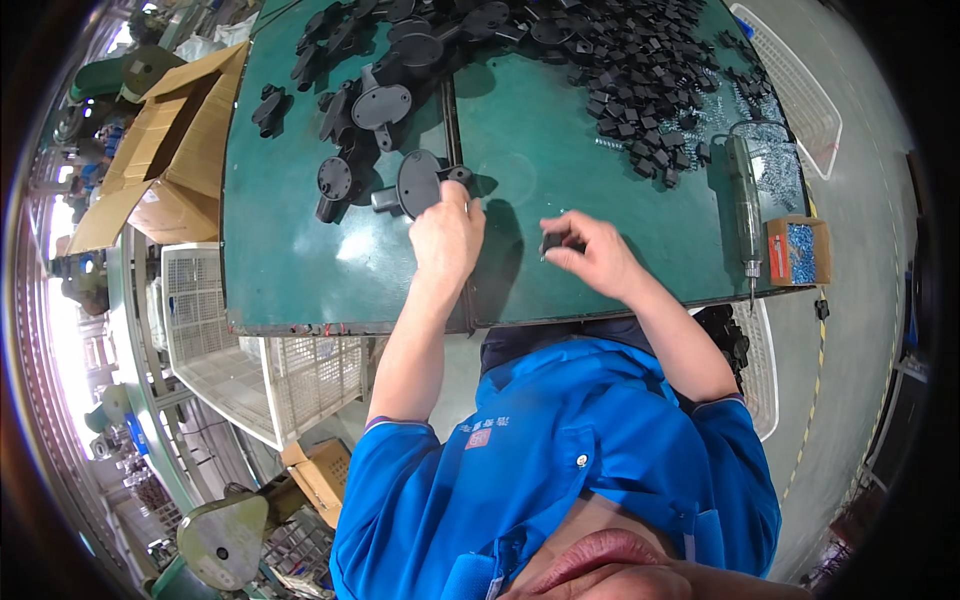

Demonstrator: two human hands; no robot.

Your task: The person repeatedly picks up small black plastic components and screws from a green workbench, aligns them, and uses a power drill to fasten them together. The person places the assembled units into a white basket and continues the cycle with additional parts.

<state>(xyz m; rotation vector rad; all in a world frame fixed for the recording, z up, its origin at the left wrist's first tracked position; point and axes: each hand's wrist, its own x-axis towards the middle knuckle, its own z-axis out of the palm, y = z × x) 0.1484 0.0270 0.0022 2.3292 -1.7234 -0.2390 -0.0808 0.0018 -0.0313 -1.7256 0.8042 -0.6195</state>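
My left hand [447, 233] rests on the green worktable [300, 270], its fingers closed on the edge of a round black plastic part [418, 183] with a short tube on its side. My right hand [592, 252] pinches a small black plastic piece [553, 243] just above the table, a hand's width to the right of the left hand. Both forearms come up from my blue shirt at the lower edge.
More round black parts [380, 105] lie at the upper left, a heap of small black pieces [640, 70] at the upper right. An electric screwdriver [745, 205] and a small box of blue-white screws [800, 252] lie right. Cardboard boxes [165, 150] and white crates [215, 330] stand left.
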